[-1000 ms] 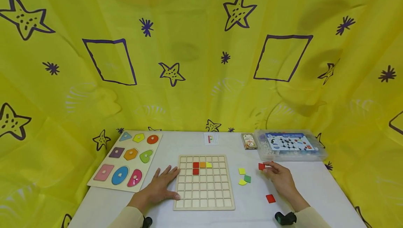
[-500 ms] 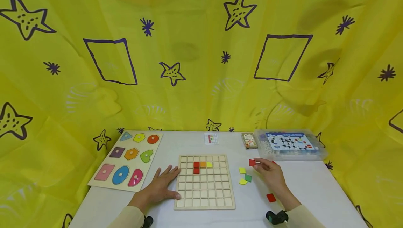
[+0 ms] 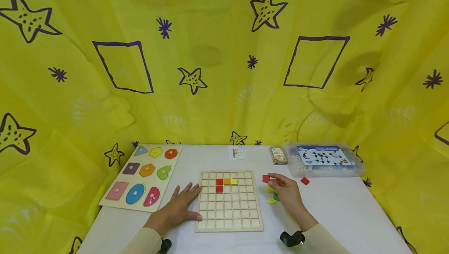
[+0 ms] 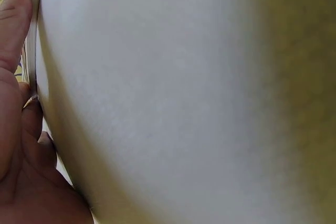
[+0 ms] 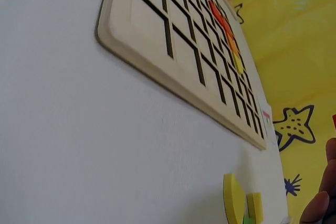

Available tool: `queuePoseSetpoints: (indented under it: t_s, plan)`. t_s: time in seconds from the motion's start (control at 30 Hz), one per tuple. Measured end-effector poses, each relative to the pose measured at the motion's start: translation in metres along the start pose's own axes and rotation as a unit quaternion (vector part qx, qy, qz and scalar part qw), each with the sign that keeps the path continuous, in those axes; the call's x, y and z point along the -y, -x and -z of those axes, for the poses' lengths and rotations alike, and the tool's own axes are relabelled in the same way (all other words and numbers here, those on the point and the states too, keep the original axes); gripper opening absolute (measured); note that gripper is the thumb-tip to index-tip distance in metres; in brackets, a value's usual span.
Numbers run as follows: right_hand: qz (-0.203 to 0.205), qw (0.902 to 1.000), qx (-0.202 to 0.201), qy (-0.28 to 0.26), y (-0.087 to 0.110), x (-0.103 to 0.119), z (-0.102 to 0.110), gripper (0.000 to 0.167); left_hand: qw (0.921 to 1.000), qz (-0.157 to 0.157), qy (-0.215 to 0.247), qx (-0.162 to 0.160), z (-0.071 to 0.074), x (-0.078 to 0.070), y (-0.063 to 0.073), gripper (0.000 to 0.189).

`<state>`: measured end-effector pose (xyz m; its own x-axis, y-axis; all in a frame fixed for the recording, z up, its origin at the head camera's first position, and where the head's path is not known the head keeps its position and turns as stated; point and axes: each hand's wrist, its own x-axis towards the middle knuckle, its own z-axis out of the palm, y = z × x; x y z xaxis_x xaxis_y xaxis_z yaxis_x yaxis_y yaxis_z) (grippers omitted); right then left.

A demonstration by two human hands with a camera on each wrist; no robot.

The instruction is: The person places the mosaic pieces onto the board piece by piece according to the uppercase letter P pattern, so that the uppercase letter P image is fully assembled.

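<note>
My right hand (image 3: 289, 193) pinches a small red square tile (image 3: 266, 178) between thumb and fingertips, held up just right of a wooden grid board (image 3: 228, 224). Two red tiles (image 3: 219, 185), an orange tile (image 3: 227, 182) and a yellow tile (image 3: 234, 182) sit in the board's upper cells. My left hand (image 3: 179, 207) rests with spread fingers against the board's left edge. Partly covered by the right hand are a yellow rounded tile (image 3: 271, 200), a green tile (image 3: 276, 197) and another yellow tile (image 3: 269, 189). In the right wrist view only some fingers (image 5: 328, 182) show.
A loose red tile (image 3: 305, 181) lies right of the hand. A clear plastic box (image 3: 324, 172) and a small card box (image 3: 278, 155) stand behind. At the back is a card with a printed grid pattern (image 3: 236, 153). A shape-puzzle board (image 3: 119, 180) lies at left.
My right hand has moved left toward the board with the pinched red tile. It uncovers the red tile behind it, while its forearm now hides the nearer one. The left hand stays put.
</note>
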<state>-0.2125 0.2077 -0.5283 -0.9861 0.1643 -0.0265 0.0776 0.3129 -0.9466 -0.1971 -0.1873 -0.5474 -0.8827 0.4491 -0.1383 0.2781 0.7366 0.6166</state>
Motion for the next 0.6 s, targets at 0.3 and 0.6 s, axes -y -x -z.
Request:
queuePoseSetpoints:
  t_s: [0.3, 0.6]
  plan:
    - [0.009, 0.9994, 0.013, -0.032, 0.002, 0.004, -0.030, 0.029, 1.0000, -0.002, -0.003, -0.001, -0.001, 0.001, -0.002, 0.107]
    - [0.018, 0.9987, 0.026, -0.041, 0.006, 0.006, -0.052, 0.025, 1.0000, 0.001, -0.002, -0.002, -0.002, 0.002, -0.003, 0.108]
